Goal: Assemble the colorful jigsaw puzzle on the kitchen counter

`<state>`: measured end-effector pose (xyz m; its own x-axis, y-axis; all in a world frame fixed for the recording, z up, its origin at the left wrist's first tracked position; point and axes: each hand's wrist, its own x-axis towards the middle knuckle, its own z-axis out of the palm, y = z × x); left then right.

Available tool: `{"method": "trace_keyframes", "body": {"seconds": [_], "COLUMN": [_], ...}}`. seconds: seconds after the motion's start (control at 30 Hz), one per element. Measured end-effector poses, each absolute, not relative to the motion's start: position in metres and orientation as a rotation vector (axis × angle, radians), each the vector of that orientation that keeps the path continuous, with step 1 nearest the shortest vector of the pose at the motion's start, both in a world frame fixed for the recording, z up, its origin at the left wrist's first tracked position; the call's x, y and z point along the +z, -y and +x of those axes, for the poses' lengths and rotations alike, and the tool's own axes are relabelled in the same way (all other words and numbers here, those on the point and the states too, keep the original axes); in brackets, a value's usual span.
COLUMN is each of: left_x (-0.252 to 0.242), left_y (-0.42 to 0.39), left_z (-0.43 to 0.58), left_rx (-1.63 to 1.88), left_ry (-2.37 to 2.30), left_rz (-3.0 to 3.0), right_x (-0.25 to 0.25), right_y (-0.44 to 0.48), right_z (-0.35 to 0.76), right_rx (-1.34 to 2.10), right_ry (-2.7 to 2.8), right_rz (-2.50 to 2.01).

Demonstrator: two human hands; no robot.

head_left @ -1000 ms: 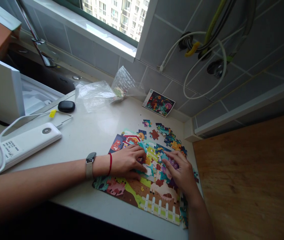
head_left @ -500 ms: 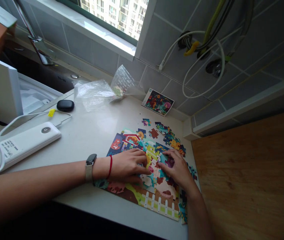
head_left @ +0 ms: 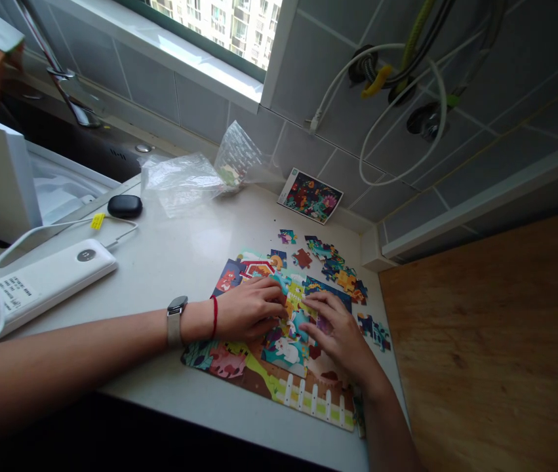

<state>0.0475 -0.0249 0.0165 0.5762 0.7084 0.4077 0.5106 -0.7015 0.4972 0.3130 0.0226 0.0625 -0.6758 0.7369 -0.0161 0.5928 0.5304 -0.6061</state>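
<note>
A colourful farm jigsaw puzzle lies partly assembled on the counter, with a white fence along its near edge. My left hand rests over its middle, fingers curled and their tips down by the pieces; what they hold, if anything, is hidden. Facing it from the right, my right hand has thumb and fingertips around a light blue puzzle piece, which lies over the puzzle between both hands. Loose puzzle pieces lie beyond the puzzle, and more pieces sit to the right of my right hand.
A picture card leans against the tiled wall. Crumpled clear plastic bags, a black case and a white power bank with a cable lie to the left. A wooden board borders the counter's right side.
My right hand has shifted slightly left, and the light blue piece now shows at its fingertips. My left hand has drawn back a little, its fingers more curled, uncovering the white rabbit.
</note>
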Motion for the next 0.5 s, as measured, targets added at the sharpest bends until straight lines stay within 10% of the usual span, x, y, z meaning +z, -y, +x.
{"method": "trace_keyframes", "body": {"seconds": [0.5], "left_x": [0.018], "left_y": [0.035], "left_z": [0.051], "left_rx": [0.724], "left_ry": [-0.782], "left_rz": [2.556], "right_x": [0.057], "right_y": [-0.028], "right_z": [0.316], "right_rx": [0.899], "right_ry": [2.54], "right_rz": [-1.145]}}
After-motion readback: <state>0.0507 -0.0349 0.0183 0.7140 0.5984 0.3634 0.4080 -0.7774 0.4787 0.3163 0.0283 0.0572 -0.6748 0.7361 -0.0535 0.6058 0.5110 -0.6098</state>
